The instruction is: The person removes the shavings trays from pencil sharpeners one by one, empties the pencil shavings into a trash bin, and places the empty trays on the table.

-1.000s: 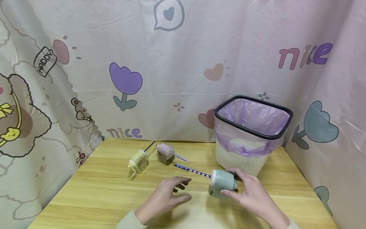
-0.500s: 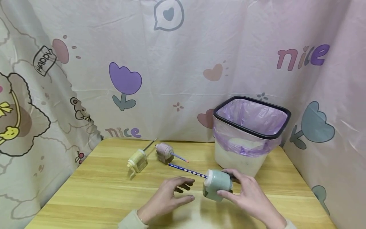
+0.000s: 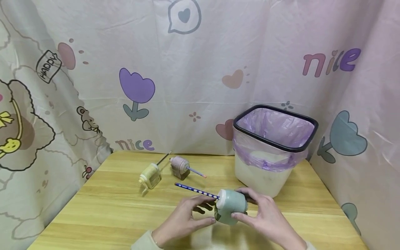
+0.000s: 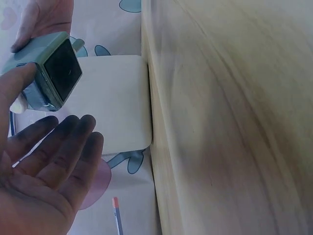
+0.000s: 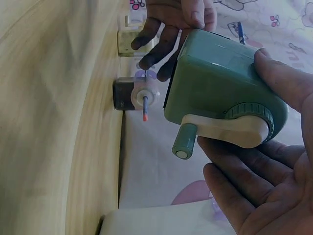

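Note:
My right hand (image 3: 268,216) grips a green hand-crank pencil sharpener (image 3: 232,203) between thumb and fingers, raised over the table. From the sharpener's white front a blue pencil with white dots (image 3: 195,191) sticks out to the left. In the right wrist view the pale crank arm (image 5: 227,129) with its green handle faces the camera, below the thumb. My left hand (image 3: 185,217) is at the sharpener's front end, its fingers loosely bent and spread. In the left wrist view, the left thumb overlaps the sharpener's edge beside the dark window (image 4: 63,68).
A yellow crank sharpener (image 3: 151,176) with a dark pencil and a pinkish one (image 3: 180,167) with a light-blue pencil stand at the back left. A white bin (image 3: 259,170) with a purple liner stands behind my right hand. A patterned curtain (image 3: 187,69) encloses the wooden table (image 3: 103,208).
My right hand has carried the green sharpener and its pencil left and slightly toward me, up to the left hand. The left hand has barely moved.

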Demonstrator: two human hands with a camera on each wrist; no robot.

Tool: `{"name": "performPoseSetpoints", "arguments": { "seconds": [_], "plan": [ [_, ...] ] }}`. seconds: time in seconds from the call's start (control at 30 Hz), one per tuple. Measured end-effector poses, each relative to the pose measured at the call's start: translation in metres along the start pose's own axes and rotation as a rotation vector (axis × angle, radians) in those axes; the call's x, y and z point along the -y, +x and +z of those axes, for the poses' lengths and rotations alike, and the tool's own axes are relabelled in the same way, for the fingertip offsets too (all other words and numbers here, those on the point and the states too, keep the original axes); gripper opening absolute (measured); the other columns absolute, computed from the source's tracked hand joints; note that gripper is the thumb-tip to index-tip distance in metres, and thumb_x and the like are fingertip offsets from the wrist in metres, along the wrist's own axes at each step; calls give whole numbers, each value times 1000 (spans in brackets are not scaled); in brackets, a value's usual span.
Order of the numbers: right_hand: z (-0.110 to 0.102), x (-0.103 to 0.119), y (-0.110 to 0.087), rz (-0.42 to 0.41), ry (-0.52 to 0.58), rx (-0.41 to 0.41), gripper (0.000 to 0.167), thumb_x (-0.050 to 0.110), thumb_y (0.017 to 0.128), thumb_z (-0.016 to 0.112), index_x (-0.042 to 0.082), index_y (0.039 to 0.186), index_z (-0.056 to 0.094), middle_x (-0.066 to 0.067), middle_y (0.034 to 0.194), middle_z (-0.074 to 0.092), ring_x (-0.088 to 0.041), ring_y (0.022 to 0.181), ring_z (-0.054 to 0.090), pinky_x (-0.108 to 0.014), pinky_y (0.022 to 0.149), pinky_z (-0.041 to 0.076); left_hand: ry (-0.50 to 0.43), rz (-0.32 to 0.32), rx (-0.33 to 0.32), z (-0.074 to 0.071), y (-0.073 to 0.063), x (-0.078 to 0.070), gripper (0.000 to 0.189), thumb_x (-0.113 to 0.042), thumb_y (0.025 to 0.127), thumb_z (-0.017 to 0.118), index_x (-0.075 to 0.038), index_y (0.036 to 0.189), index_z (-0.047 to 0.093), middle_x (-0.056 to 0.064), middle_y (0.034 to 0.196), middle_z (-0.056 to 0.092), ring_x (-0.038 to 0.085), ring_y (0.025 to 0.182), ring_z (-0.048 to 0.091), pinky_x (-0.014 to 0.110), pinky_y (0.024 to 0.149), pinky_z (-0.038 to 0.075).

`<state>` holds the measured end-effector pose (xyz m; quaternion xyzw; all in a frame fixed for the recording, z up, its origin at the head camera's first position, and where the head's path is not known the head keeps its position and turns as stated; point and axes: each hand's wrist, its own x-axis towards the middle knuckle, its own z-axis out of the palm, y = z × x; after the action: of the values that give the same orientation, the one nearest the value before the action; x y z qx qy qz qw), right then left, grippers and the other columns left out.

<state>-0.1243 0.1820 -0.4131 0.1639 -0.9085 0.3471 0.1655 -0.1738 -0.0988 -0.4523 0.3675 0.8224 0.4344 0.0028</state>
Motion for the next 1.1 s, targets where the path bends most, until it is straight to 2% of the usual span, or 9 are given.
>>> {"name": "performPoseSetpoints", "arguments": {
  "seconds": [0.13,0.33,0.53,0.63,0.8,0.97,1.1],
  "plan": [
    [2,0,0,-12,6,-3,54,52,81,92,34,127,70,28,112,74,2,104,70,-35,92,62,-9,-7,2,2,0,-1,50,-43,96,81,-18,138,69,-2,128,77,14,107,75,28,95,63],
    [5,0,-1,-55,33,-5,53,52,82,92,35,127,69,26,115,73,3,104,69,-36,91,64,-5,-33,0,3,0,-3,50,-45,93,84,-16,132,73,-1,123,78,15,104,75,26,93,63],
    [8,1,-1,-73,33,-6,55,49,81,93,30,127,70,23,117,75,2,104,70,-32,89,64,-37,-77,2,3,-1,-6,46,-41,89,88,-14,125,76,0,120,79,7,99,73,25,89,62],
    [9,2,-2,-75,35,6,56,49,81,93,27,128,70,19,118,76,0,104,71,-33,89,64,-69,-89,7,4,-2,-6,50,-40,88,89,-15,129,75,0,123,79,4,100,72,25,89,62],
    [12,3,-2,-82,55,40,55,52,84,89,28,129,69,17,120,76,-3,105,73,-34,89,65,-96,-57,-3,6,-2,-5,57,-37,88,90,-21,138,70,-4,131,76,2,108,69,24,91,62],
    [14,2,-2,-76,98,87,53,53,89,85,29,132,68,17,122,75,-5,108,73,-33,90,65,-127,-43,-23,8,-3,-4,56,-32,87,91,-22,137,69,-6,130,76,1,109,68,25,92,63],
    [12,-1,-2,-56,162,128,54,48,90,86,26,136,67,15,124,75,-4,109,72,-30,92,63,-136,-39,-32,8,-3,-2,56,-31,86,92,-24,137,69,-6,129,76,2,109,69,26,92,63]
  ]
}}
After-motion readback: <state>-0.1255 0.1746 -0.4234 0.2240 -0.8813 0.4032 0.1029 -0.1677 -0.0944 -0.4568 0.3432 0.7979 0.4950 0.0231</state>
